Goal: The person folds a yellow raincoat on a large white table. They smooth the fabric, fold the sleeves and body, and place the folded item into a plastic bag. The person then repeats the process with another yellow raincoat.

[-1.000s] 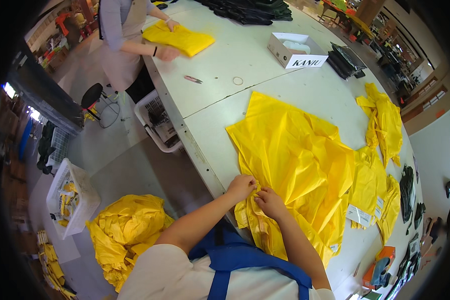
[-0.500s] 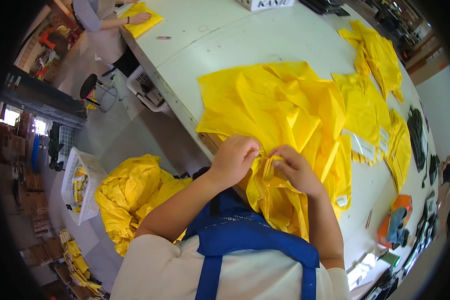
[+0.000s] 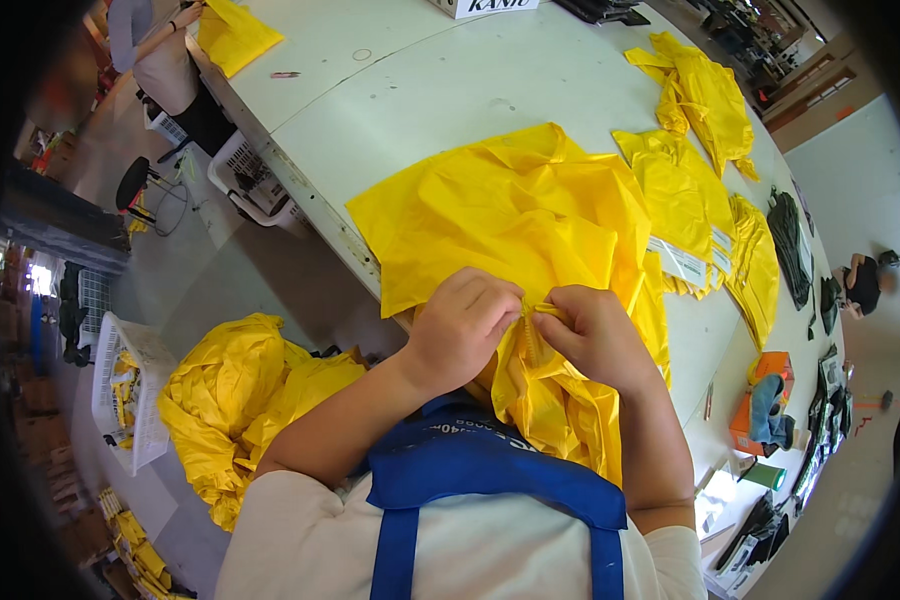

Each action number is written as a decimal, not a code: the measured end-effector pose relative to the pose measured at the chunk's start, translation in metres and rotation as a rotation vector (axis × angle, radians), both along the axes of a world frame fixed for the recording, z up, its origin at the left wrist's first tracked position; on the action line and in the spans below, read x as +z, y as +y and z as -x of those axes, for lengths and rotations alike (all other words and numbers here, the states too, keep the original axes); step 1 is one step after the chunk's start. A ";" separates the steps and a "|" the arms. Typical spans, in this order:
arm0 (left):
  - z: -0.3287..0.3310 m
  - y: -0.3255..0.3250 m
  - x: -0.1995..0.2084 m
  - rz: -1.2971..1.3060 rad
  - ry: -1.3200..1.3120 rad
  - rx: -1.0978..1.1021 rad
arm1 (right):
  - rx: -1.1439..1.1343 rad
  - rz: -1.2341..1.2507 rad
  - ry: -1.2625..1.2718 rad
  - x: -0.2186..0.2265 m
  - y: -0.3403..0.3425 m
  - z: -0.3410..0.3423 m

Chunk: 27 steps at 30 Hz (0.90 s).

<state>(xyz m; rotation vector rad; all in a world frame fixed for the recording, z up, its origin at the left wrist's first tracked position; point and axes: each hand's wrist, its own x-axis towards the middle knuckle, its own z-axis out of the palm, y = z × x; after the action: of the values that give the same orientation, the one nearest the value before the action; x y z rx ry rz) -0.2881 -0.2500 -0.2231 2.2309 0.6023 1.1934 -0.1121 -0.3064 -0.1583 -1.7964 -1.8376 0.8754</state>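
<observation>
Head view: left hand (image 3: 462, 325) and right hand (image 3: 595, 335) pinch garment (image 3: 510, 215) edge between them; thin, limp, likely slippery; grip hem.

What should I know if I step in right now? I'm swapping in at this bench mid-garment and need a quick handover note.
Left hand: closed, pinching the near edge of the yellow garment.
Right hand: closed on the same edge, fingertips meeting the left hand's at what looks like a zipper end.
The garment lies spread on the white table, its near end hanging over the table edge toward the body.
Done: more yellow pieces lie folded or bunched farther right on the table.
Left: the edge in hand does not look joined yet; a yellow heap sits on the floor at the left.
</observation>
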 end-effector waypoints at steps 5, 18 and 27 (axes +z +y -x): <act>-0.003 -0.001 0.001 -0.073 0.075 -0.114 | -0.173 -0.203 -0.085 -0.008 0.001 0.008; 0.006 0.035 0.000 0.324 0.290 -0.137 | -0.779 0.028 -0.515 -0.139 -0.154 -0.082; -0.010 0.065 0.011 0.288 0.057 -0.134 | -0.845 -0.162 -0.086 -0.039 -0.222 -0.188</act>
<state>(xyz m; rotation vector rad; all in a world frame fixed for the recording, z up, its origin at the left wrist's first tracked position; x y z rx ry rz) -0.2781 -0.1855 -0.2116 2.0314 0.5961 0.9163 0.0758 -0.5280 -0.1974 -2.2193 -0.9592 0.3136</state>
